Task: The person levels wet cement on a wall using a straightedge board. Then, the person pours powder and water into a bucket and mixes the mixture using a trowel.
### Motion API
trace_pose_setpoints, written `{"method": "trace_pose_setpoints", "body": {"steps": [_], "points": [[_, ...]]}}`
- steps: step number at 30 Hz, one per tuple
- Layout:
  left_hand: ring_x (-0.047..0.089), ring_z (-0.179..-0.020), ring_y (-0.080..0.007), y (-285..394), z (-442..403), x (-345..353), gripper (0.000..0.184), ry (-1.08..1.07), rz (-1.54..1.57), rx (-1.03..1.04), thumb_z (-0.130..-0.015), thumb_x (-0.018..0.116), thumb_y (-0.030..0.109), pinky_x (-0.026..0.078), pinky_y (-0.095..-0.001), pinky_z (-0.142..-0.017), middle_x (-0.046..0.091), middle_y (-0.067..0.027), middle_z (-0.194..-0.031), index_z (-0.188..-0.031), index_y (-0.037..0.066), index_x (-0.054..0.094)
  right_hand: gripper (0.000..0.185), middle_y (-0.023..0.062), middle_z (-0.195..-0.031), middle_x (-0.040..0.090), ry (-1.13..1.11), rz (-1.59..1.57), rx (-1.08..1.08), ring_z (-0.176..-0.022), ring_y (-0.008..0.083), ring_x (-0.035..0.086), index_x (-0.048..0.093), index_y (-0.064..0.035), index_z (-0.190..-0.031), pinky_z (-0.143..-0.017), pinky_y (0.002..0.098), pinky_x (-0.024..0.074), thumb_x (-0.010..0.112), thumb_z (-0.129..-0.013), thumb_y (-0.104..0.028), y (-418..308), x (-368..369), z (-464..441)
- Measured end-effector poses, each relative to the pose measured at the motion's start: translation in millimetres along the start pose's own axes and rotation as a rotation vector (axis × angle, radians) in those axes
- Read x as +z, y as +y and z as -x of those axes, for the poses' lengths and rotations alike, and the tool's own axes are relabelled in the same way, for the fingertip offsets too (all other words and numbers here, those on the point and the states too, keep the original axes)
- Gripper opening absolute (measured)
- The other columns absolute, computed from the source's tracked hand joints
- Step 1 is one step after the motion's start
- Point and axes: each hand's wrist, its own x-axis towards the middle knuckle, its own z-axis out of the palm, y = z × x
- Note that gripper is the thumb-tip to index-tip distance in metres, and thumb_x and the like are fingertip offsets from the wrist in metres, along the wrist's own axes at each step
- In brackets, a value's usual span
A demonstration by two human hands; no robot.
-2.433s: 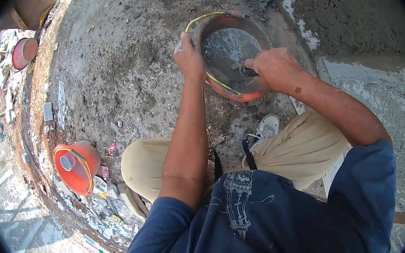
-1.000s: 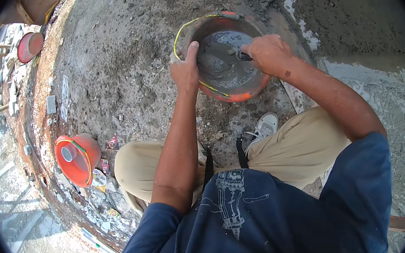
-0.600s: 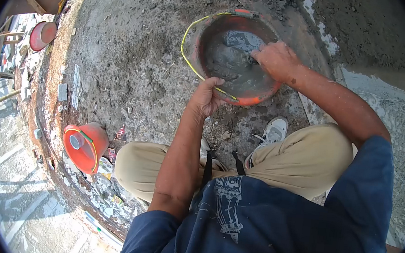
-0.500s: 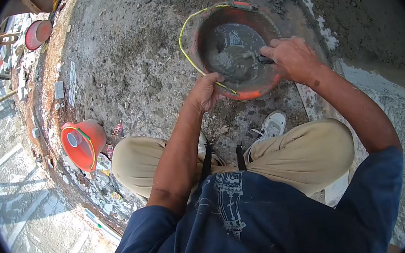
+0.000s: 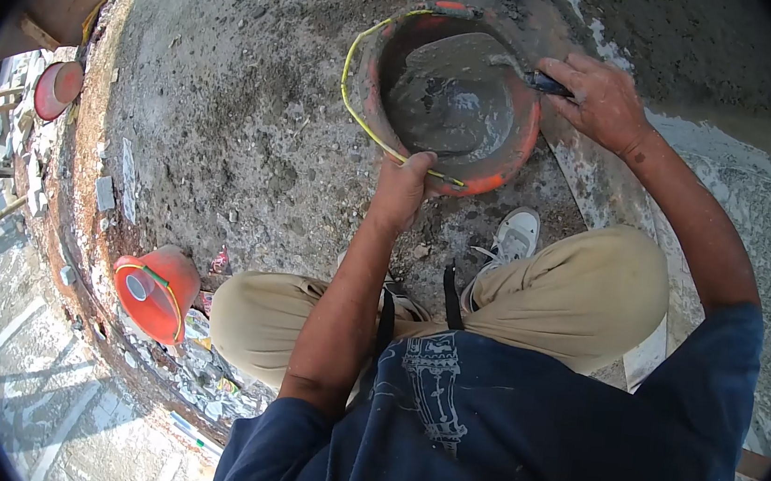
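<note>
A red-orange bucket point(image 5: 531, 129) holds wet grey mortar point(image 5: 450, 116), and its yellow handle hangs over the left side. My left hand point(image 5: 403, 186) is closed on the near rim, with the thumb over the edge by the handle's end. In my right hand point(image 5: 598, 98), above the right rim, is the black grip of a trowel point(image 5: 552, 84). The trowel's blade is coated in mortar and lies inside the bucket near the far wall, so its outline is hard to make out.
At lower left lies a tilted red bucket point(image 5: 164, 288) with a small cup inside. Another red bucket point(image 5: 58, 91) and a wheelbarrow-like tray point(image 5: 57, 13) are at far left. Rough gritty ground point(image 5: 239, 112) surrounds my feet; a pale board edge point(image 5: 646, 357) runs along the right.
My right hand has moved up and right with the trowel, whose coated blade now shows near the bucket's far side. My left hand stays on the rim.
</note>
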Motion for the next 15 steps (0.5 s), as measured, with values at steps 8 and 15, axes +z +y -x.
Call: {"method": "trace_pose_setpoints", "body": {"steps": [8, 15], "points": [[0.068, -0.077, -0.0212, -17.9, -0.1, 0.4, 0.036, 0.089, 0.042, 0.003, -0.082, 0.046, 0.003, 0.059, -0.0291, -0.057, 0.063, -0.0151, -0.101, -0.116, -0.009, 0.049, 0.041, 0.0138, -0.099, 0.069, -0.255, -0.134, -0.02, -0.095, 0.0344, 0.065, 0.066, -0.0124, -0.115, -0.087, 0.0463, 0.0487, 0.071, -0.077, -0.028, -28.0, 97.1, -33.9], [0.07, -0.079, -0.0251, 26.9, 49.0, 37.3, 0.038, 0.27, 0.175, -0.087, -0.082, 0.045, -0.001, 0.064, -0.0333, -0.061, 0.063, -0.0177, -0.104, -0.118, -0.011, 0.046, 0.041, 0.0151, -0.098, 0.07, -0.325, -0.31, -0.087, -0.095, 0.0346, 0.065, 0.068, -0.0141, -0.113, -0.086, 0.0476, 0.049, 0.072, -0.074, -0.028, -46.1, 37.1, -21.3]]}}
